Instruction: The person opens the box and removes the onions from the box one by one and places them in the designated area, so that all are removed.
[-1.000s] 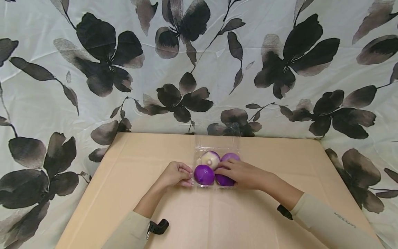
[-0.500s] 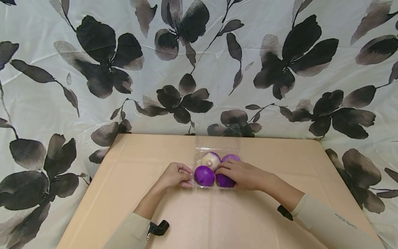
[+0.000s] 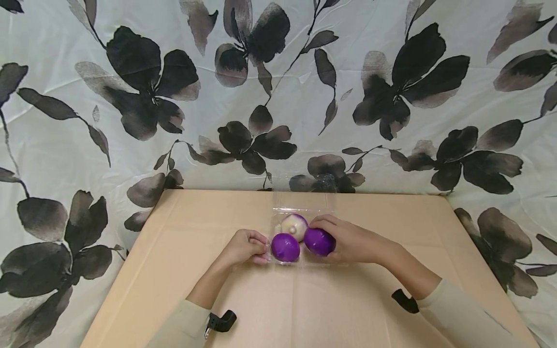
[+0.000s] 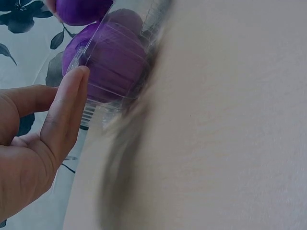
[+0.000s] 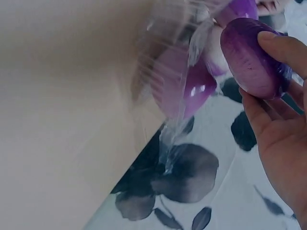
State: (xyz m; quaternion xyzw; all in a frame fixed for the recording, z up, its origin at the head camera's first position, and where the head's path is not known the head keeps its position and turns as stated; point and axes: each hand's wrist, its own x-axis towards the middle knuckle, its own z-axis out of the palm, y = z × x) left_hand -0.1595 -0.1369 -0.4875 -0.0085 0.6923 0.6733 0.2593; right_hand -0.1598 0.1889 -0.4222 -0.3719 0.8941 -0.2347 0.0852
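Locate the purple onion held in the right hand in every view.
Head: purple onion, centre, gripped by the right hand.
Left wrist: top left edge, above the tray.
Right wrist: top right, between thumb and fingers.
Shared landmark: the clear plastic tray.

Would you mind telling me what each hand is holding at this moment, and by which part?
The right hand grips a round purple onion around its sides. The left hand holds the clear plastic clamshell tray at its left edge.
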